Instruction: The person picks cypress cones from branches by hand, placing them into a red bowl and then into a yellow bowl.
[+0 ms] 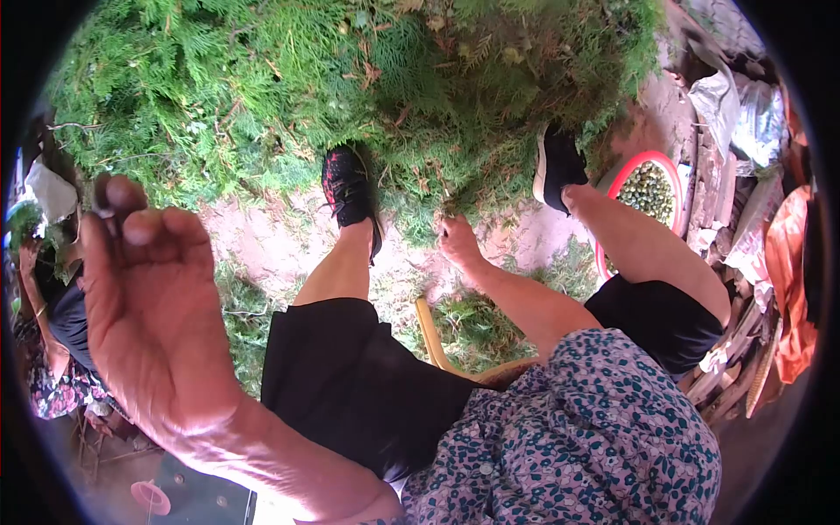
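Observation:
My left hand (pixel 162 306) is raised close to the camera on the left, palm showing. Its fingers curl in toward the thumb, and a small dark thing may be between thumb and fingertip, too unclear to name. Farther off, my right hand (pixel 457 242) is low between my feet, its fingers closed at the edge of a heap of green conifer branches (pixel 385 79). A small stem end seems to show at its fingertips. Right of my right leg stands a red-rimmed basket (pixel 605 245) holding small green round cones or berries (pixel 646 191).
Another person's arm and floral clothing (pixel 59 389) show at the far left. Stacked wood (pixel 735 376), plastic bags (pixel 757 118) and an orange sheet (pixel 789 280) line the right side. A yellow curved chair part (pixel 430 332) is between my legs. My shoes (pixel 352 188) touch the branches.

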A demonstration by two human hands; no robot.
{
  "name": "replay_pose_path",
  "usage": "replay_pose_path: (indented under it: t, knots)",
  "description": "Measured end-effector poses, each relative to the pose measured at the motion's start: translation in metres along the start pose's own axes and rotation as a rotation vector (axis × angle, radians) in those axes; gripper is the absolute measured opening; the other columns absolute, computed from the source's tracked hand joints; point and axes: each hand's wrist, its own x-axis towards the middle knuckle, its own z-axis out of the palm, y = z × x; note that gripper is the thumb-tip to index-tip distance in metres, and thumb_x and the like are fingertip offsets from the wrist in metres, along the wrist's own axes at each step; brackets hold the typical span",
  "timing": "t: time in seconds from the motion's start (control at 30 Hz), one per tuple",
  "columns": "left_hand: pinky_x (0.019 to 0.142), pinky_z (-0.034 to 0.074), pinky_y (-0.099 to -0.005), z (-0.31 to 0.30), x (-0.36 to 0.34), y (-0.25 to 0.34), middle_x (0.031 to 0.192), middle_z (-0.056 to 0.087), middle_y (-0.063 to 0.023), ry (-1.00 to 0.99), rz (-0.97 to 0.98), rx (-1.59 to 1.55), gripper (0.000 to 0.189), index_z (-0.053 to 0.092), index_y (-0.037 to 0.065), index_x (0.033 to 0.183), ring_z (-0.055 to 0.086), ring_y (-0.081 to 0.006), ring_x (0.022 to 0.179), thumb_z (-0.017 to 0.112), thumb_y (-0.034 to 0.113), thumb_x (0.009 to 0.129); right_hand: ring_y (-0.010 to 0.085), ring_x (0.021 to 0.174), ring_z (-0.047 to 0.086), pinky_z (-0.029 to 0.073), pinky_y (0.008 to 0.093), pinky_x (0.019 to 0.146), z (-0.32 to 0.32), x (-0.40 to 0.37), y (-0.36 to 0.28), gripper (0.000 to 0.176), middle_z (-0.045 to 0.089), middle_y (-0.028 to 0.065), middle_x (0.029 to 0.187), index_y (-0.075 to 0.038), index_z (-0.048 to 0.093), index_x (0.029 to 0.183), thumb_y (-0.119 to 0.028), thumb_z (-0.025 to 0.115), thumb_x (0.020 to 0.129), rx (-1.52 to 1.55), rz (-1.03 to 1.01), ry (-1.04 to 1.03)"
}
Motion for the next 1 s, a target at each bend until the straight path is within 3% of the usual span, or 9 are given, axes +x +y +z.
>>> replay_pose_path:
  t: [0.13, 0.37, 0.47, 0.5, 0.57, 0.63, 0.73, 0.8, 1.0]
  knots:
    - [0.078, 0.041, -0.0324, 0.002, 0.001, -0.003, 0.094, 0.058, -0.0116, 0.09, 0.015, -0.048, 0.02, 0.052, -0.003, 0.102, 0.052, -0.0165, 0.076, 0.05, 0.011, 0.087, 0.0289, 0.079, 0.057, 0.045, 0.0383, 0.071, -0.048, -0.005, -0.012, 0.016, 0.057, 0.0176, 0.083, 0.0, 0.059, 0.087, 0.0, 0.051, 0.074, 0.157, 0.099, 0.002]
    - [0.075, 0.045, -0.0348, 0.007, 0.018, -0.018, 0.091, 0.061, -0.0092, 0.03, -0.034, -0.071, 0.016, 0.055, 0.0, 0.099, 0.055, -0.0172, 0.076, 0.051, 0.01, 0.087, 0.0366, 0.083, 0.053, 0.043, 0.0428, 0.074, -0.207, 0.01, -0.016, 0.025, 0.055, 0.0173, 0.087, -0.005, 0.061, 0.085, 0.004, 0.049, 0.064, 0.086, -0.329, 0.587]
    - [0.073, 0.045, -0.0313, 0.017, 0.023, -0.029, 0.089, 0.06, -0.0058, 0.129, 0.005, 0.014, 0.017, 0.056, 0.003, 0.099, 0.053, -0.0144, 0.075, 0.056, 0.014, 0.085, 0.0354, 0.091, 0.053, 0.043, 0.0415, 0.081, -0.298, -0.018, -0.005, 0.026, 0.055, 0.0154, 0.091, -0.005, 0.06, 0.092, 0.001, 0.051, 0.068, -0.304, -0.037, 0.47]
    - [0.072, 0.045, -0.0309, 0.021, 0.024, -0.031, 0.087, 0.061, -0.0052, 0.14, 0.007, 0.032, 0.016, 0.057, 0.003, 0.096, 0.054, -0.0143, 0.073, 0.056, 0.014, 0.084, 0.0328, 0.095, 0.054, 0.045, 0.0402, 0.083, -0.315, -0.024, 0.031, 0.03, 0.057, 0.0153, 0.097, -0.005, 0.059, 0.096, -0.001, 0.054, 0.067, -0.526, -0.231, 0.492]
    - [0.072, 0.046, -0.0307, 0.023, 0.027, -0.035, 0.086, 0.061, -0.0054, 0.141, 0.006, 0.021, 0.015, 0.057, 0.003, 0.096, 0.054, -0.0143, 0.073, 0.056, 0.014, 0.084, 0.0322, 0.1, 0.054, 0.046, 0.0392, 0.083, -0.37, -0.032, 0.041, 0.038, 0.057, 0.017, 0.104, -0.005, 0.057, 0.106, -0.005, 0.057, 0.067, -0.587, 0.197, 0.105]
    - [0.071, 0.046, -0.0307, 0.033, 0.027, -0.039, 0.085, 0.061, -0.0056, 0.205, 0.013, 0.026, 0.014, 0.056, 0.003, 0.094, 0.054, -0.0142, 0.072, 0.056, 0.014, 0.084, 0.032, 0.101, 0.055, 0.047, 0.039, 0.08, -0.403, -0.046, 0.055, 0.044, 0.056, 0.0169, 0.107, -0.009, 0.054, 0.114, -0.007, 0.057, 0.07, -0.865, 0.215, -0.157]
    - [0.07, 0.046, -0.0306, 0.037, 0.034, -0.044, 0.085, 0.061, -0.0056, 0.159, -0.011, 0.003, 0.013, 0.056, 0.003, 0.093, 0.054, -0.0142, 0.072, 0.056, 0.014, 0.084, 0.0312, 0.093, 0.057, 0.046, 0.0424, 0.079, -0.418, -0.054, 0.046, 0.035, 0.059, 0.0146, 0.102, -0.013, 0.057, 0.11, -0.016, 0.059, 0.075, -0.707, -0.002, 0.217]
    - [0.069, 0.046, -0.0307, 0.047, 0.036, -0.05, 0.085, 0.061, -0.0053, 0.182, 0.01, 0.018, 0.012, 0.057, 0.004, 0.092, 0.054, -0.014, 0.071, 0.055, 0.014, 0.085, 0.0322, 0.09, 0.058, 0.045, 0.0417, 0.077, -0.415, -0.017, 0.031, 0.028, 0.06, 0.0165, 0.095, -0.007, 0.061, 0.098, -0.02, 0.061, 0.073, -0.521, 0.004, 0.192]
    - [0.071, 0.047, -0.0336, 0.052, 0.047, -0.058, 0.084, 0.061, -0.0058, 0.153, -0.054, -0.001, 0.014, 0.057, 0.002, 0.093, 0.056, -0.0141, 0.069, 0.053, 0.014, 0.087, 0.0309, 0.081, 0.057, 0.045, 0.038, 0.074, -0.327, 0.062, -0.081, 0.019, 0.059, 0.0154, 0.082, -0.004, 0.063, 0.082, -0.016, 0.063, 0.068, 0.369, -0.451, 0.468]
